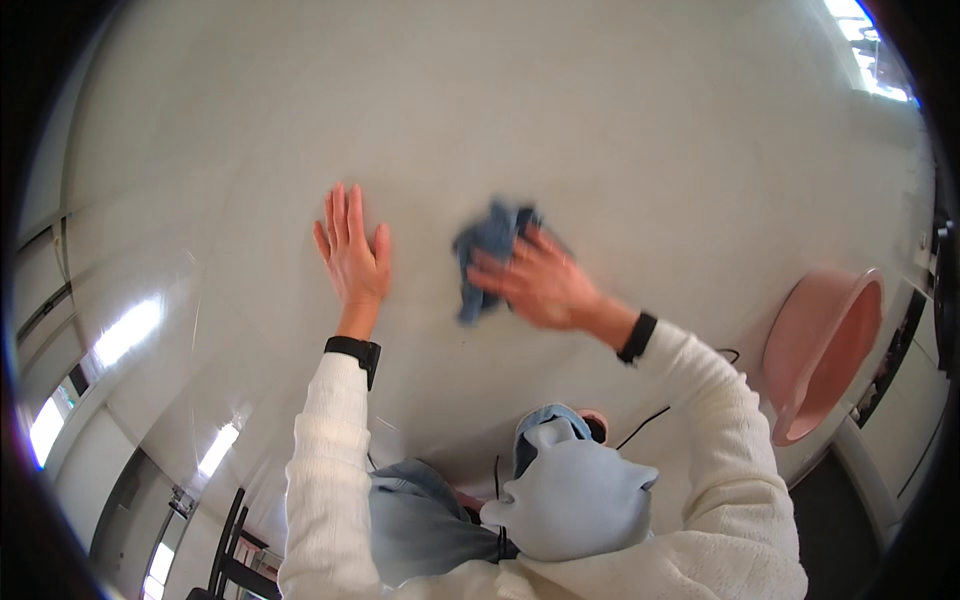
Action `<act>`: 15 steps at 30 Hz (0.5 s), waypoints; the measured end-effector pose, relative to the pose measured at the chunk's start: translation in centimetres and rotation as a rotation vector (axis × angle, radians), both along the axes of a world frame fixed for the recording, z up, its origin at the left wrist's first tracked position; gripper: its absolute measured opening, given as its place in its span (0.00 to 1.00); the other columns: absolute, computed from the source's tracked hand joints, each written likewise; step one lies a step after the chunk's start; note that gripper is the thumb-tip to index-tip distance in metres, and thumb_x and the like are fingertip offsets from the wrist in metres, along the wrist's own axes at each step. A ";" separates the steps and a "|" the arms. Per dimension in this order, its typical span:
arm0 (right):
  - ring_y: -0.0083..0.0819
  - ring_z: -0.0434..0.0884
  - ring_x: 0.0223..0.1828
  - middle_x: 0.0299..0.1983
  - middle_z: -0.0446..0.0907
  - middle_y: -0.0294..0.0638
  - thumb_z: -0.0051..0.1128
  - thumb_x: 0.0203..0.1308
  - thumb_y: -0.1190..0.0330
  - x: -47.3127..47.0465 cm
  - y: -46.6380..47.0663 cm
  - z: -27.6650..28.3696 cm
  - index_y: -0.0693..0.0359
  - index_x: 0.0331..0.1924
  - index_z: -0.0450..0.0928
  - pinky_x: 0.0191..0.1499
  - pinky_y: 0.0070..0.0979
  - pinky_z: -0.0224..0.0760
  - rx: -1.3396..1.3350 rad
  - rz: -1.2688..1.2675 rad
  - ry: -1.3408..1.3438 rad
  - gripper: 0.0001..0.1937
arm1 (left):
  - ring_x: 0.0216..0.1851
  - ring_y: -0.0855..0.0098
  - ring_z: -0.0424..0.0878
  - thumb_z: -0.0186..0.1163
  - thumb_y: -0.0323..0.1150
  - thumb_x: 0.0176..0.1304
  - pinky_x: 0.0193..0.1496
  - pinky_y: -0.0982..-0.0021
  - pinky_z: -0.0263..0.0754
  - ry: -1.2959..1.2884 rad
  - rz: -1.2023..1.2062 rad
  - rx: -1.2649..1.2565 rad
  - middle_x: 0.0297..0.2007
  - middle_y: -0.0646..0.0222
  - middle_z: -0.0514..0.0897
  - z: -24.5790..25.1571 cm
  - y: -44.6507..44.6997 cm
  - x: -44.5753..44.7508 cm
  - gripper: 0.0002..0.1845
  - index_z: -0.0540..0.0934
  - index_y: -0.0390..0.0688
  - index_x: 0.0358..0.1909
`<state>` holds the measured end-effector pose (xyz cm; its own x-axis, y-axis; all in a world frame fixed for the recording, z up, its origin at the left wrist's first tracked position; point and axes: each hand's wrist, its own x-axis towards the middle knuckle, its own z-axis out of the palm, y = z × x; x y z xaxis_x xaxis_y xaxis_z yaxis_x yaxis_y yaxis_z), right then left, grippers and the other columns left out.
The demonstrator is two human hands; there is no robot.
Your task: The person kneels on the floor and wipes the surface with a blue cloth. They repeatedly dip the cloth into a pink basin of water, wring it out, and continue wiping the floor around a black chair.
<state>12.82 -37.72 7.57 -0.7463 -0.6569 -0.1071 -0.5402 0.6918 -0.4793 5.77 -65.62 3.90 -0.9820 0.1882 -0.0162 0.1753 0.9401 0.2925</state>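
Observation:
A crumpled blue cloth (487, 229) lies on a smooth pale surface (465, 97). Over the cloth's right part rests my right hand (544, 281), pressing on it with spread fingers. Both the hand and the cloth are blurred by motion. My left hand (355, 259) is flat on the same surface, left of the cloth and apart from it. Its thumb points away from the fingers and it holds nothing. Each wrist carries a black band, below white knitted sleeves (330, 465).
A pink plastic basin (787, 330) stands at the right, beyond my right forearm. Part of a dark chair (244, 574) shows at the lower left. Thin black cords (643, 427) hang near my body. Bright light patches (129, 330) show at the left.

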 end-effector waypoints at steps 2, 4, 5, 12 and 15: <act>0.41 0.66 0.65 0.65 0.68 0.31 0.49 0.56 0.70 3.7 1.0 -0.9 0.40 0.63 0.70 0.71 0.47 0.47 -0.075 -0.064 -0.119 0.28 | 0.74 0.59 0.48 0.48 0.44 0.68 0.73 0.47 0.37 0.009 -0.010 -0.005 0.73 0.65 0.54 -0.2 -0.2 0.0 0.32 0.56 0.49 0.72; 0.41 0.65 0.66 0.66 0.68 0.31 0.47 0.55 0.73 6.1 5.5 -2.1 0.40 0.63 0.70 0.72 0.46 0.47 -0.027 -0.252 -0.201 0.29 | 0.74 0.59 0.49 0.49 0.43 0.68 0.73 0.46 0.38 0.007 -0.005 0.004 0.73 0.65 0.54 -0.4 -0.2 0.0 0.32 0.56 0.49 0.72; 0.41 0.63 0.68 0.68 0.66 0.34 0.47 0.53 0.73 6.2 8.8 -3.2 0.42 0.65 0.69 0.72 0.47 0.45 0.051 -0.375 -0.041 0.31 | 0.74 0.59 0.49 0.49 0.43 0.67 0.73 0.46 0.38 0.003 -0.003 0.010 0.73 0.64 0.54 -0.5 -0.2 0.0 0.32 0.56 0.49 0.72; 0.46 0.50 0.75 0.76 0.46 0.36 0.28 0.68 0.43 -3.8 32.5 -7.6 0.38 0.74 0.48 0.72 0.54 0.28 0.451 -1.329 0.262 0.32 | 0.74 0.58 0.49 0.51 0.41 0.66 0.73 0.45 0.38 -0.011 0.011 -0.018 0.73 0.64 0.54 -0.3 0.1 -0.3 0.33 0.57 0.47 0.72; 0.49 0.50 0.75 0.77 0.43 0.35 0.26 0.64 0.35 -12.2 34.5 -7.8 0.33 0.74 0.44 0.71 0.57 0.28 0.503 -1.594 0.099 0.36 | 0.74 0.58 0.48 0.51 0.40 0.65 0.73 0.44 0.37 -0.035 0.021 -0.014 0.73 0.64 0.53 -0.1 0.1 -0.4 0.33 0.57 0.46 0.72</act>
<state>0.62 -3.22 -0.22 -0.6047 0.7960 0.0282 0.7936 0.6051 -0.0641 5.39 -65.55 3.85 -0.9846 0.1666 -0.0526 0.1451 0.9476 0.2847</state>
